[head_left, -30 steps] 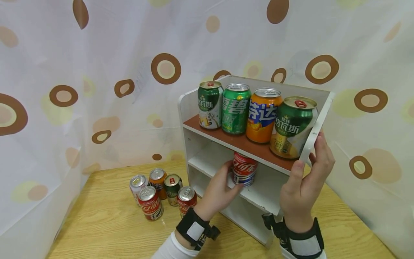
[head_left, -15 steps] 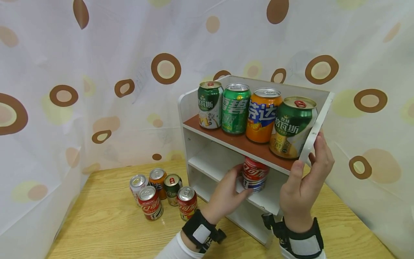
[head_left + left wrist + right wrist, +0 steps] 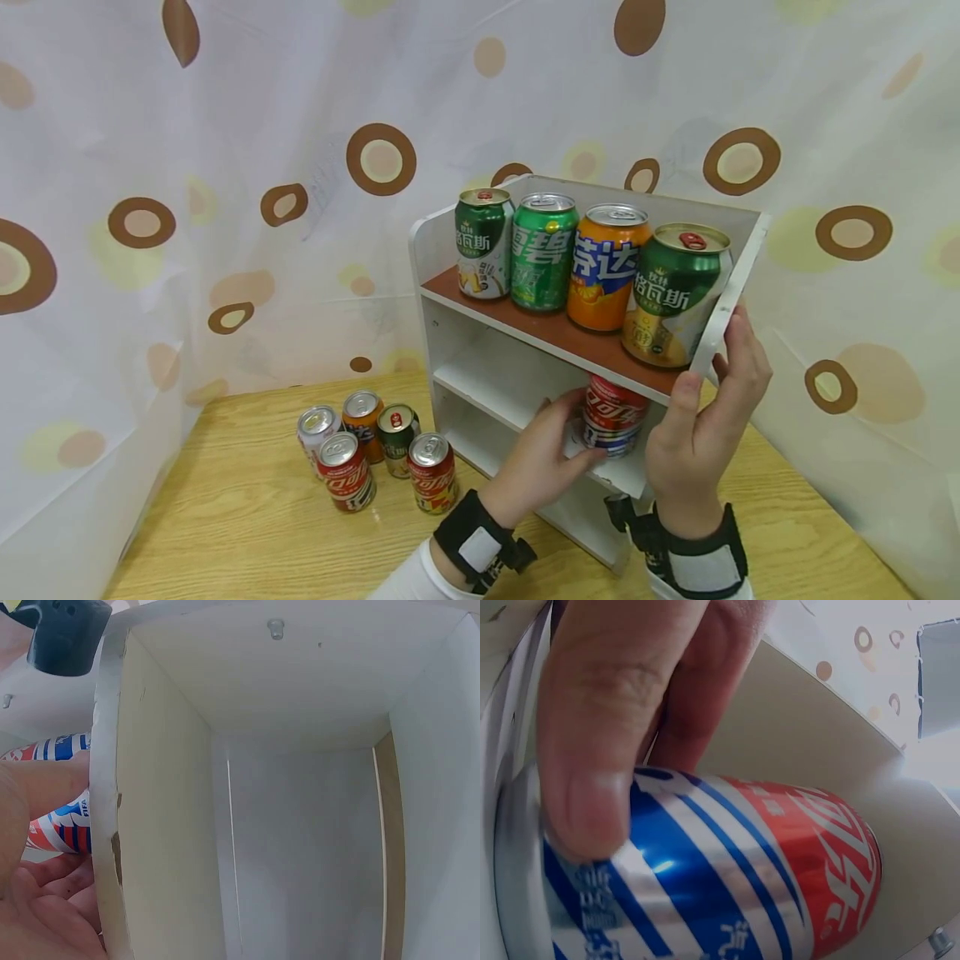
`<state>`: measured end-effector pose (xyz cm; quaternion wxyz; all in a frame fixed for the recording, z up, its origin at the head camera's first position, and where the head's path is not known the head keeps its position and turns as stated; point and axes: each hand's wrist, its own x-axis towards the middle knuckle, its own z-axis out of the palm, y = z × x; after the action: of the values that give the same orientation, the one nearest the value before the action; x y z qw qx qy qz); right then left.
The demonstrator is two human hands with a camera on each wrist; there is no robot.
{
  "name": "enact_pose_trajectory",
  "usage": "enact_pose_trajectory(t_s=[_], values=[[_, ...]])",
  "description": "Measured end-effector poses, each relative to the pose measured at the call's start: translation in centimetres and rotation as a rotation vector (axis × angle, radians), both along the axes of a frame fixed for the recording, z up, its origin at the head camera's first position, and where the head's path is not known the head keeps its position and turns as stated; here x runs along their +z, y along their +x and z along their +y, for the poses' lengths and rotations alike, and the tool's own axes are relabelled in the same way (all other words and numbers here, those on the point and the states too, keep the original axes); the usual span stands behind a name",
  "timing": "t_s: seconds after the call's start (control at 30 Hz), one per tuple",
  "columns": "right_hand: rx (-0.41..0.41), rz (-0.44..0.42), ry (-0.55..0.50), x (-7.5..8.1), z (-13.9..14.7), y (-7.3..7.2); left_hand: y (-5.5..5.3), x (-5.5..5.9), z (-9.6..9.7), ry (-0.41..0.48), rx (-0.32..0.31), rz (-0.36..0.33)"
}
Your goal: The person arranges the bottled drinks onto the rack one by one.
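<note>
In the head view my left hand [image 3: 536, 458] holds a red cola can [image 3: 613, 417] upright on the middle level of a small white shelf [image 3: 480, 362]. Its thumb lies across the front near the can's base, and the fingers reach round the left side. The right wrist view shows a thumb pressed on the blue-striped lower part of this cola can [image 3: 705, 855]. My right hand [image 3: 697, 433] grips the shelf's right side panel, thumb in front and fingers behind. On the brown top level stand a green-and-white can [image 3: 483, 246], a green can [image 3: 542, 254], an orange can [image 3: 606, 271] and a green-and-gold can [image 3: 675, 300].
Left of the shelf, several cans are grouped on the wooden table [image 3: 247, 500], among them a red can [image 3: 347, 475] and another red can [image 3: 432, 475] nearest the shelf. A patterned sheet [image 3: 285, 100] hangs behind. The lower compartment [image 3: 300, 825] fills the left wrist view.
My left hand has slid the red cola can rightward along the middle level, toward the right side panel. My right hand stays in place on the shelf.
</note>
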<state>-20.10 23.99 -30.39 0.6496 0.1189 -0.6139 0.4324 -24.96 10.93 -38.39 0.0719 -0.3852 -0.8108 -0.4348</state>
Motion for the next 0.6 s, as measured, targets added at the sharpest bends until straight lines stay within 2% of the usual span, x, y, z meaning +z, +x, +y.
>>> enact_pose_trajectory(t_s=[0.6], values=[[-0.004, 0.012, -0.007, 0.12, -0.05, -0.01, 0.02, 0.02, 0.5, -0.028, -0.041, 0.033]])
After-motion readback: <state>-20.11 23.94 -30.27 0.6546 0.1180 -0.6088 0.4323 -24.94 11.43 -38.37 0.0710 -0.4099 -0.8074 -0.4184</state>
